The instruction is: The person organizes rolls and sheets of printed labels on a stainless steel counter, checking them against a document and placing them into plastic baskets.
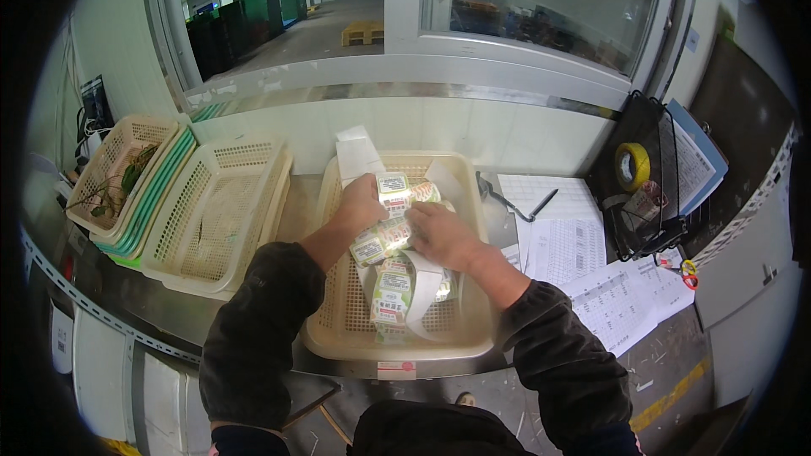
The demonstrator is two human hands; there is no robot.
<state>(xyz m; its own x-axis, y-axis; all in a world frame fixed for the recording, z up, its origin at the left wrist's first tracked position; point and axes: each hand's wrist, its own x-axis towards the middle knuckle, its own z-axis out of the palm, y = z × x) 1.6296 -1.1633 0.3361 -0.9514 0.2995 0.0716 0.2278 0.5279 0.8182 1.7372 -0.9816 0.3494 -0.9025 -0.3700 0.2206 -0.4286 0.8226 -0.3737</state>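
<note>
While left hand (360,203) and right hand (442,238) grasp label rolls (382,241), white, green printed.

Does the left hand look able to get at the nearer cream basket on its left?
Probably yes: that cream basket has an open top and just a strip of bench lies between, though the left hand is busy with printed labels.

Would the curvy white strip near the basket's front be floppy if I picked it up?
Probably floppy: the white strip bends in a loose curve. It's likely light too, because it looks thin like paper. Pushed, it might bend rather than roll, since it's a flat ribbon.
</note>
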